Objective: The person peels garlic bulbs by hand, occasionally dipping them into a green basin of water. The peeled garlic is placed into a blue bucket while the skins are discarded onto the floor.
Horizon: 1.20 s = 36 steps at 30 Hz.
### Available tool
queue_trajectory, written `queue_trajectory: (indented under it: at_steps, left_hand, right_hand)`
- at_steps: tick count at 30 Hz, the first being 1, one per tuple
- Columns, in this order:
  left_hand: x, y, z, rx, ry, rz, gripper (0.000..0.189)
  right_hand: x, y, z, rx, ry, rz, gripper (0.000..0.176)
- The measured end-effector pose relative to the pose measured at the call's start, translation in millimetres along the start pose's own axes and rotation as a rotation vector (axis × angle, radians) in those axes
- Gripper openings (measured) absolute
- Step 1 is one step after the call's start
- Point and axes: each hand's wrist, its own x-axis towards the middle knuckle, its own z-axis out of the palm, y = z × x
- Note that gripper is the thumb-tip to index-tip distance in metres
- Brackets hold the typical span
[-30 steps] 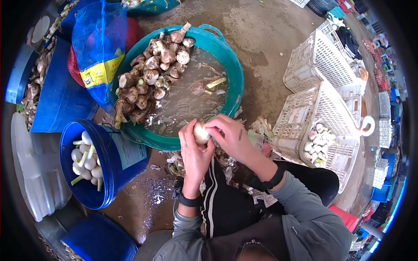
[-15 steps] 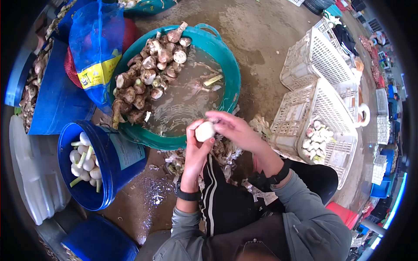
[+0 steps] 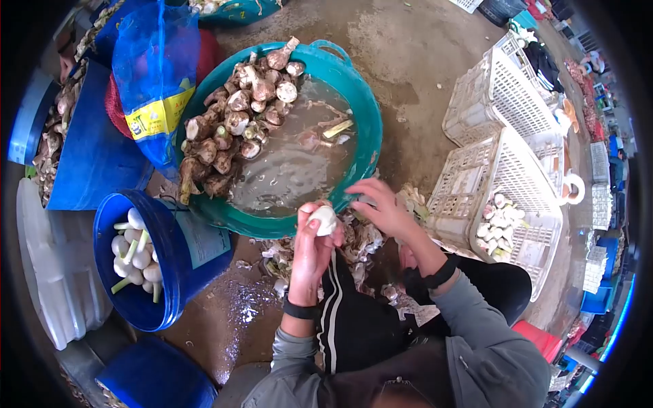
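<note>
pale garlic bulb (image 3: 324,222), outer skin apparently off, is located in the left hand (image 3: 309,238), beside the near rim of the green tub (image 3: 368,129). left hand is gripping it, thumb across the near face; the fingers behind are partly hidden. right hand (image 3: 385,212) is open, fingers loosely parted, apart from the bulb, no object discernible in it. handling, by judgement: light, firm, slippery if wet, easily bruised by nails; best hold is around the widest part, thumb opposed to fingers, with light pressure. loose skins (image 3: 362,239) lie on the floor below the hands. tub contains murky water (image 3: 279,178) and, on its left side, a heap of soiled unpeeled bulbs (image 3: 238,102). blue bucket (image 3: 175,238), left, holds pale bulbs with stalks (image 3: 138,255). white plastic crate (image 3: 452,197), right, holds further small pale bulbs (image 3: 500,226).
</note>
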Motion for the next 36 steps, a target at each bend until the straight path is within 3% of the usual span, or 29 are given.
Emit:
queue_trajectory:
  at_steps: [2,4,6,7,8,10,12,13,16,18,20,21,25,27,32,36]
  left_hand:
    - [-2.6,-2.5,-3.0,-0.057,0.052,-0.009,0.029]
    - [-0.4,-4.6,3.9,0.208,0.135,0.11,0.029]
    - [-0.4,0.4,-5.6,0.996,0.197,0.303,0.035]
    - [-2.1,4.6,-5.5,0.994,0.198,0.305,0.035]
    - [-6.0,9.6,-4.6,0.962,0.175,0.185,0.035]
    - [-11.9,15.6,1.7,0.938,0.148,0.051,0.039]
    - [-12.2,11.8,5.7,0.83,0.173,0.136,0.044]
    - [-10.0,5.5,0.5,1.05,0.118,0.245,0.051]
    - [-11.6,11.1,5.7,0.88,0.05,0.188,0.054]
    - [-10.0,10.6,3.0,0.761,0.052,0.121,0.058]
    - [-8.5,11.5,10.0,0.604,0.145,0.104,0.06]
    - [-8.8,13.5,17.5,0.604,0.12,0.126,0.06]
    - [-8.0,12.2,13.8,0.665,0.169,0.126,0.061]
    - [-9.7,18.3,10.2,0.56,0.054,0.055,0.06]
    - [-9.3,23.1,9.4,0.469,0.053,0.056,0.053]
    - [-5.7,18.4,6.7,0.678,0.072,0.118,0.052]
  right_hand:
    - [16.9,-44.5,-22.3,1.234,-0.294,0.532,0.021]
    - [14.7,-51.5,-1.9,1.125,-0.215,0.371,0.022]
    - [18.1,-52.1,1.8,1.03,-0.18,0.328,0.021]
    - [19.1,-55.8,2.3,1.086,-0.125,0.319,0.021]
    - [18.7,-58.5,1.6,1.144,-0.066,0.315,0.02]
    - [19.6,-61.4,-3.9,0.99,-0.057,0.282,0.017]
    - [19.3,-60.2,-4.9,0.89,-0.167,0.4,0.013]
    - [19.6,-58.5,-5.0,0.884,-0.168,0.401,0.013]
    - [17.5,-54.0,-1.0,0.995,-0.129,0.373,0.012]
    - [16.5,-45.9,0.5,1.155,-0.208,0.47,0.013]
    - [17.7,-50.0,-8.7,1.19,-0.178,0.455,0.015]
    - [19.0,-54.3,-14.5,0.946,-0.104,0.234,0.015]
    - [21.8,-63.8,-19.9,0.708,-0.02,0.082,0.014]
    - [22.4,-59.6,-16.3,0.736,-0.02,0.096,0.012]
    - [24.1,-60.3,-17.6,1.094,-0.107,0.221,0.01]
    - [24.0,-62.6,-20.2,0.867,-0.102,0.176,0.011]
